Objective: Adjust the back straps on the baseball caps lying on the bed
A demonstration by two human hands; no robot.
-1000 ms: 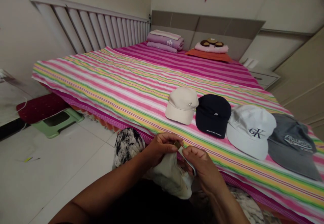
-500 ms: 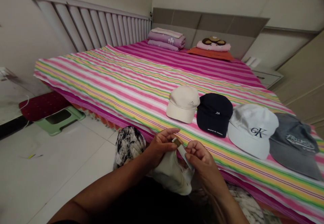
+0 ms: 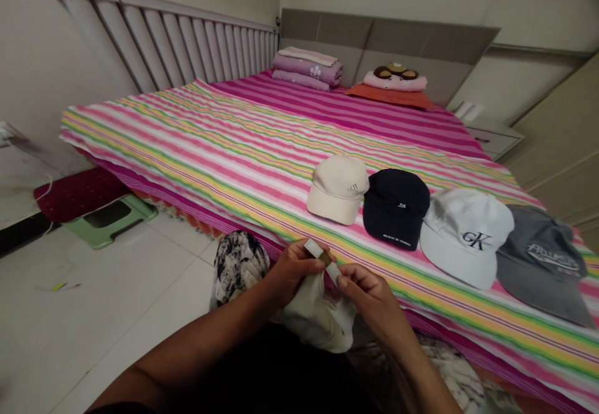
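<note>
Over my lap is a pale cap (image 3: 314, 319), its back opening turned up towards me. Its strap (image 3: 331, 272), whitish with a brownish buckle, runs slantwise between my two hands. My left hand (image 3: 298, 269) pinches the strap by the buckle, thumb on top. On the strap's lower right part, the fingers and thumb of my right hand (image 3: 367, 292) are closed. Beyond my hands a row of caps lies on the bed: a beige cap (image 3: 337, 188), a black cap (image 3: 397, 208), a white cap (image 3: 468, 233) and a grey cap (image 3: 543, 264).
The bed (image 3: 187, 133) has a striped sheet and a grey headboard (image 3: 402, 46). Folded purple bedding (image 3: 306, 70) and a pink pillow (image 3: 395, 82) lie at its far end. Left, on the tiled floor, stands a green stool (image 3: 110, 221) beside a dark red object (image 3: 82, 192).
The strap's whitish end now sticks out further up and left past my left hand. My right hand has shifted slightly left along the strap, closer to the buckle.
</note>
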